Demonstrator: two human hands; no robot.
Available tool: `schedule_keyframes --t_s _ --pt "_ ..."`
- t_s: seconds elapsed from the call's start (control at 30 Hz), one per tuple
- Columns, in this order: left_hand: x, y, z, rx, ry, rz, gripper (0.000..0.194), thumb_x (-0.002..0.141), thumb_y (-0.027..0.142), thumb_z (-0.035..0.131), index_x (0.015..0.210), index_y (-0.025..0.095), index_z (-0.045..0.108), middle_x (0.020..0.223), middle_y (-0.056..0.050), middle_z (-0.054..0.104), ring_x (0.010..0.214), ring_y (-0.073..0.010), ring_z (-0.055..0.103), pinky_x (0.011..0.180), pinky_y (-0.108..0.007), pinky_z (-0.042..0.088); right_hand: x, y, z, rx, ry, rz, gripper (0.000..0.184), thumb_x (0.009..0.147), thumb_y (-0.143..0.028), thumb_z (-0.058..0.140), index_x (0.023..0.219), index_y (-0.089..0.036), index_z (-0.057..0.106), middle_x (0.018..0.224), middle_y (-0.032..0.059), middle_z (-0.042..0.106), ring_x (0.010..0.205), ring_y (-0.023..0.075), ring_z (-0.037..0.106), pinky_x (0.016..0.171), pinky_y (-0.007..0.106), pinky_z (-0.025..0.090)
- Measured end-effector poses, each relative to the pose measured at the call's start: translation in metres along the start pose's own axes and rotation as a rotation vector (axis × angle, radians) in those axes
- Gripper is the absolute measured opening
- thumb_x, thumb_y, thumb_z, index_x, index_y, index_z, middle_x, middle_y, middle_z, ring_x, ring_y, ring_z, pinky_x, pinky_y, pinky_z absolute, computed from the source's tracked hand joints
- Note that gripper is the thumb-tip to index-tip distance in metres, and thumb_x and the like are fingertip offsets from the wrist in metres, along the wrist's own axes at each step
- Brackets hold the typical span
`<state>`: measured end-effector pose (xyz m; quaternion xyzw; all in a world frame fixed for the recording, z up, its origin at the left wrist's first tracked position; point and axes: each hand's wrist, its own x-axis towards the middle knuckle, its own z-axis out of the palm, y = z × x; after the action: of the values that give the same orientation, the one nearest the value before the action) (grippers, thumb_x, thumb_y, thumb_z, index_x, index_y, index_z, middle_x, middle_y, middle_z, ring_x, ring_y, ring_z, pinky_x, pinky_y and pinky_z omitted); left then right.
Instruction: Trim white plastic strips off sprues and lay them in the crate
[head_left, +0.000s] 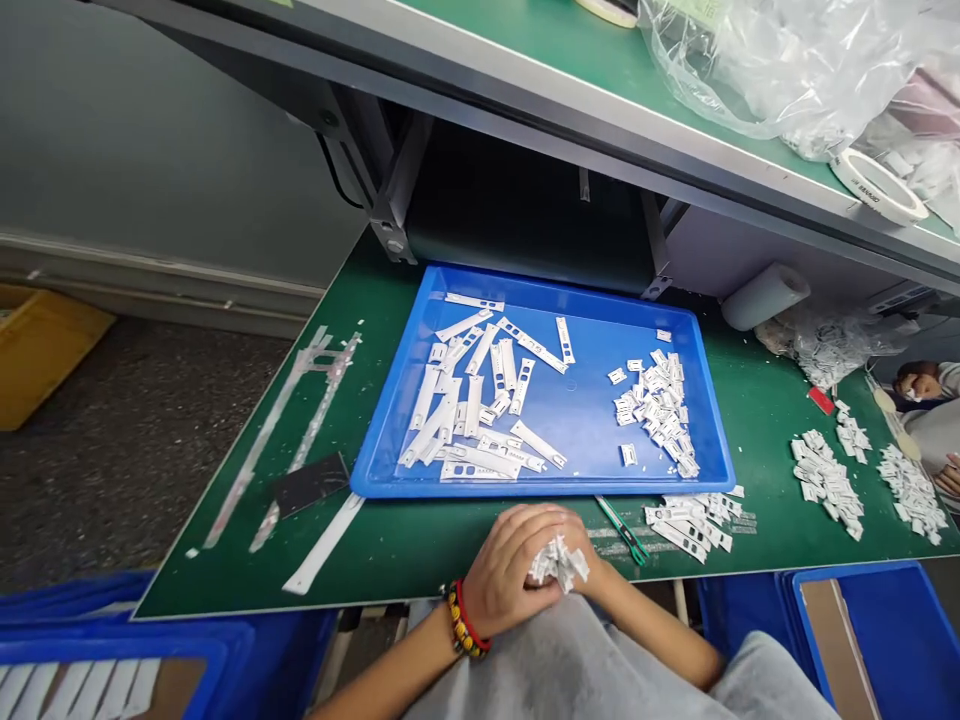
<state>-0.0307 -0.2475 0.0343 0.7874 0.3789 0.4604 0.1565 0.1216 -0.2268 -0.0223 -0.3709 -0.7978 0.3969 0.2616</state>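
Note:
My left hand [504,568], with a beaded bracelet at the wrist, is closed around a crumpled white wad [559,563]. From the other side my right hand [589,555] presses against the same wad, its fingers mostly hidden behind the left. The wad looks like torn, bunched-up paper or film scraps. Both hands are held in front of my body at the table's near edge, just below a blue tray [547,487]. Inside the tray lie long white plastic strips [474,405] on the left and a heap of small white pieces [660,405] on the right.
A green utility knife [622,530] lies right of my hands, near white strips [690,525]. Piles of small white parts [827,483] are farther right. A black plate [311,485] lies left. A shelf [525,120] overhangs the back. Another person's hand [919,382] shows far right.

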Motion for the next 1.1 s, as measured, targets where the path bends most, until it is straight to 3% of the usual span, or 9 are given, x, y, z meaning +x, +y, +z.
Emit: schedule_keyframes --t_s 0.17,0.23,0.33,0.5,0.6,0.7,0.83,0.97,1.1 --pt "-0.036 -0.023 0.013 -0.037 -0.131 -0.195 0.06 0.084 0.026 0.06 0.14 0.018 0.041 0.129 -0.016 0.062 0.117 -0.0283 0.059 0.099 -0.044 0.049 -0.005 0.009 0.006 0.0 -0.061 0.014 0.018 0.084 -0.038 0.055 0.085 -0.022 0.064 0.092 0.0092 0.071 0.092 0.0247 0.064 0.087 0.04 0.053" --pt "-0.035 -0.026 0.016 -0.116 -0.134 -0.167 0.058 0.082 0.03 0.062 0.137 0.022 0.043 0.126 -0.015 0.063 0.113 -0.0287 0.061 0.097 -0.045 0.05 -0.004 0.01 0.005 -0.028 -0.081 0.044 0.015 0.08 -0.039 0.059 0.079 -0.024 0.063 0.087 0.008 0.07 0.089 0.0263 0.063 0.085 0.042 0.053" --pt "-0.032 -0.026 0.022 -0.222 -0.061 -0.081 0.055 0.078 0.035 0.068 0.128 0.025 0.047 0.116 -0.012 0.065 0.105 -0.0288 0.064 0.091 -0.046 0.051 -0.003 0.008 0.001 -0.066 -0.094 0.009 0.014 0.078 -0.038 0.062 0.072 -0.025 0.061 0.08 0.0056 0.068 0.083 0.0268 0.062 0.079 0.043 0.053" --pt "-0.037 -0.034 0.033 -0.108 0.057 -0.147 0.073 0.067 0.043 0.077 0.13 0.021 0.045 0.12 -0.015 0.058 0.108 -0.0317 0.06 0.09 -0.048 0.051 -0.003 0.013 0.001 -0.121 -0.09 0.011 0.016 0.086 -0.032 0.055 0.094 -0.021 0.064 0.097 0.01 0.069 0.092 0.0253 0.062 0.083 0.04 0.052" --pt "-0.04 -0.038 0.038 -0.043 0.037 -0.128 0.058 0.071 0.038 0.074 0.121 0.021 0.05 0.115 -0.012 0.057 0.108 -0.0303 0.06 0.089 -0.047 0.052 -0.004 0.02 0.008 -0.13 -0.111 -0.009 0.02 0.087 -0.033 0.053 0.098 -0.019 0.063 0.101 0.0113 0.068 0.095 0.0246 0.061 0.084 0.039 0.052" --pt "-0.04 -0.035 0.037 -0.042 0.111 -0.09 0.034 0.076 0.026 0.069 0.106 0.023 0.053 0.104 -0.007 0.056 0.102 -0.0264 0.061 0.084 -0.044 0.055 -0.005 0.023 0.016 -0.156 -0.074 -0.032 0.024 0.087 -0.036 0.055 0.102 -0.018 0.062 0.1 0.0114 0.067 0.093 0.0243 0.061 0.083 0.04 0.053" --pt "-0.036 -0.031 0.032 -0.064 0.186 0.033 0.05 0.073 0.032 0.075 0.116 0.023 0.052 0.106 -0.008 0.058 0.097 -0.0257 0.063 0.085 -0.045 0.056 -0.008 0.022 0.019 -0.134 -0.01 -0.065 0.019 0.088 -0.034 0.053 0.099 -0.021 0.062 0.092 0.0096 0.068 0.089 0.0245 0.062 0.084 0.043 0.053" --pt "-0.035 -0.036 0.028 -0.084 0.068 -0.065 0.076 0.072 0.044 0.076 0.135 0.019 0.043 0.115 -0.014 0.061 0.103 -0.0293 0.063 0.086 -0.046 0.056 -0.009 0.025 0.018 -0.204 -0.007 0.035 0.018 0.086 -0.031 0.052 0.097 -0.022 0.064 0.094 0.0107 0.068 0.088 0.0272 0.062 0.078 0.044 0.054" --pt "-0.036 -0.036 0.029 -0.218 0.025 -0.187 0.049 0.077 0.033 0.074 0.12 0.021 0.053 0.108 -0.01 0.067 0.1 -0.0265 0.065 0.086 -0.044 0.055 -0.007 0.026 0.016 -0.224 -0.028 0.056 0.019 0.083 -0.03 0.056 0.095 -0.02 0.065 0.093 0.0118 0.069 0.086 0.0281 0.063 0.076 0.043 0.053"
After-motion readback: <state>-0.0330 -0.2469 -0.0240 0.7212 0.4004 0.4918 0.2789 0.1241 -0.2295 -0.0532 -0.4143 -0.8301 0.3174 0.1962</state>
